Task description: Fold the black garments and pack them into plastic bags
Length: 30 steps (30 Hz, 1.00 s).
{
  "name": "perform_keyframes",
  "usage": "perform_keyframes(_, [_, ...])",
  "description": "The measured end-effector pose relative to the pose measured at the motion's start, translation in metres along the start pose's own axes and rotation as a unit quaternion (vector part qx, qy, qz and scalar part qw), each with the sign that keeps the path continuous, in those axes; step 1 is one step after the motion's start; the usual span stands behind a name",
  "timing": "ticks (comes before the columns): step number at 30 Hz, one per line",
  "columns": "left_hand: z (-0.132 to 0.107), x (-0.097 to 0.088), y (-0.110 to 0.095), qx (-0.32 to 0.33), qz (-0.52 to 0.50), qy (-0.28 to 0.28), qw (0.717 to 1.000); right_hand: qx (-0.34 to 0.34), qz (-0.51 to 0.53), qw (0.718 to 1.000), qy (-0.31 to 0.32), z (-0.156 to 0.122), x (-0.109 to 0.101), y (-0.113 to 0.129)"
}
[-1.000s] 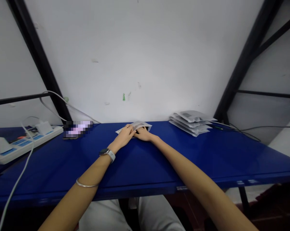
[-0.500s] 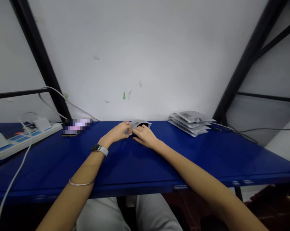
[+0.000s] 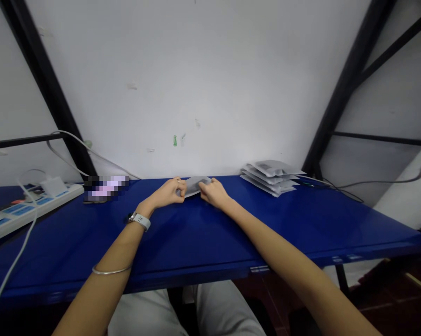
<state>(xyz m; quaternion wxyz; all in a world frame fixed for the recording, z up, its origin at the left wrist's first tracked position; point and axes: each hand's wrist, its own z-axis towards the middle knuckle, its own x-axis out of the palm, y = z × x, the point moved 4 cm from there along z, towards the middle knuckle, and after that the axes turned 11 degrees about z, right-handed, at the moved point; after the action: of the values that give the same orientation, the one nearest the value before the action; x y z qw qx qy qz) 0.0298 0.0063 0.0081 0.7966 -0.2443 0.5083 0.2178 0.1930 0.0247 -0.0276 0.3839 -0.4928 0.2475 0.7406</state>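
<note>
Between my hands is a pale, translucent plastic bag (image 3: 193,185), its near edge lifted off the blue table. My left hand (image 3: 171,191) pinches the bag's left side, fingers curled. On the bag's right side, my right hand (image 3: 215,192) is closed with thumb and fingers pressed together on its edge. Something dark shows faintly inside the bag, too unclear to name. A stack of several similar bags (image 3: 271,177) lies to the right of my right hand, near the wall.
The blue table (image 3: 203,238) runs up against a white wall. At the left stand a power strip (image 3: 38,205) with plugs and a white cable (image 3: 16,266), and a phone (image 3: 105,189) with a blurred screen. Black metal posts (image 3: 336,88) rise on both sides.
My right fingers have gone from reaching at the bag's open mouth, where something black showed, to gripping its right edge. The mouth now looks closed. The view has shifted slightly.
</note>
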Motion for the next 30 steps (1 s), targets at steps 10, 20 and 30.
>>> perform_keyframes(10, [-0.011, -0.003, 0.039, -0.067, 0.072, -0.013, 0.995, 0.081, -0.018, 0.996, -0.016, -0.023, -0.021, -0.058])
perform_keyframes(20, [-0.023, 0.032, 0.073, -0.198, 0.167, 0.035, 0.965, -0.25, 0.11, 0.961, 0.04, -0.057, -0.023, 0.043])
perform_keyframes(30, [-0.02, 0.048, 0.082, -0.192, 0.157, 0.074, 0.966, 0.035, 0.035, 0.998, 0.046, -0.051, -0.018, -0.026])
